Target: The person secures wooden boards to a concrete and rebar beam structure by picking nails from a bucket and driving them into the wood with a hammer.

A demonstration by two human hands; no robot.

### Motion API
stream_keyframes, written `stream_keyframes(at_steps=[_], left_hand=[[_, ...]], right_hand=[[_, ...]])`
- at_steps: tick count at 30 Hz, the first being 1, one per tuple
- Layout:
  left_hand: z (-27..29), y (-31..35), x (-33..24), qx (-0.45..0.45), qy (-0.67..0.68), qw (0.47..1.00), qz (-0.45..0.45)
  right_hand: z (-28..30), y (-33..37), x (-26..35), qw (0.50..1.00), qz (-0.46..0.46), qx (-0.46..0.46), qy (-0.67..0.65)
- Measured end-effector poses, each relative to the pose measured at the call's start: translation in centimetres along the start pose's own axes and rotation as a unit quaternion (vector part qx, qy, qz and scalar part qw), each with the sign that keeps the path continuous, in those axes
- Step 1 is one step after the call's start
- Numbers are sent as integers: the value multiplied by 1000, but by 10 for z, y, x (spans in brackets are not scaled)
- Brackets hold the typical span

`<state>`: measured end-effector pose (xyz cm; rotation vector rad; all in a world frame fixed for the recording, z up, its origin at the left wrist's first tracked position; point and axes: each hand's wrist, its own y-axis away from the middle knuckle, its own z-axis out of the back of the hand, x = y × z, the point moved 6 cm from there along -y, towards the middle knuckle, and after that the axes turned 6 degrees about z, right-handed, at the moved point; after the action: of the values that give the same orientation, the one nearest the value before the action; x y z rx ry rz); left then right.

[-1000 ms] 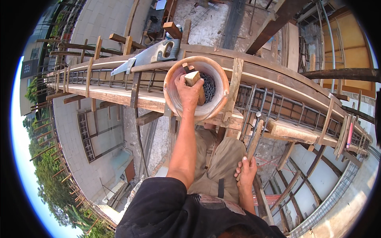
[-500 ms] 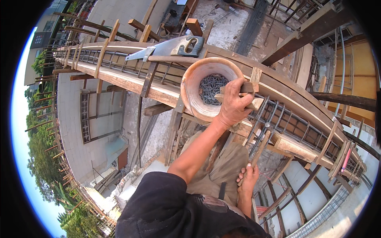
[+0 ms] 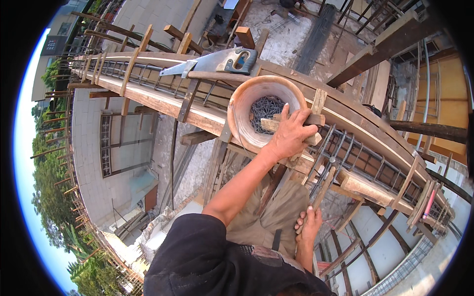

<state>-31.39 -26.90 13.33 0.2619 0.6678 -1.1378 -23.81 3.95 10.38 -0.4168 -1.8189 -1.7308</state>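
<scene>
Head view: left hand (image 3: 292, 133) curled over wood pieces (image 3: 268, 125) across right side of bucket (image 3: 241, 114), nails (image 3: 263, 105) inside. Bucket sits on formwork (image 3: 163, 102). Right hand (image 3: 308, 223) closed round hammer (image 3: 324, 188), head upward. Likely step: handling wood at bucket mouth. Next move seems to call for steady grip, wood clear of rim.

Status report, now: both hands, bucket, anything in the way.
Left hand on wood pieces at bucket's right rim. Right hand gripping wooden handle, low. Bucket holding nails. Wood end jutting partly over nails.
</scene>
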Motion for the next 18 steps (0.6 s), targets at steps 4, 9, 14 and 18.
stream_keyframes(at_steps=[4, 9, 14, 18], left_hand=[[-11, 2, 6, -3, -9, 1000, 6], [0, 7, -3, -16, -25, 999, 17], [56, 1, -27, -100, 14, 994, -36], [123, -11, -17, -204, 15, 979, 16]], right_hand=[[0, 1, 2, 1000, -12, -1, 4], [0, -1, -3, 1000, -14, 11, -3], [0, 1, 0, 1000, -17, -1, 0], [3, -3, 1, 1000, -20, -7, 5]])
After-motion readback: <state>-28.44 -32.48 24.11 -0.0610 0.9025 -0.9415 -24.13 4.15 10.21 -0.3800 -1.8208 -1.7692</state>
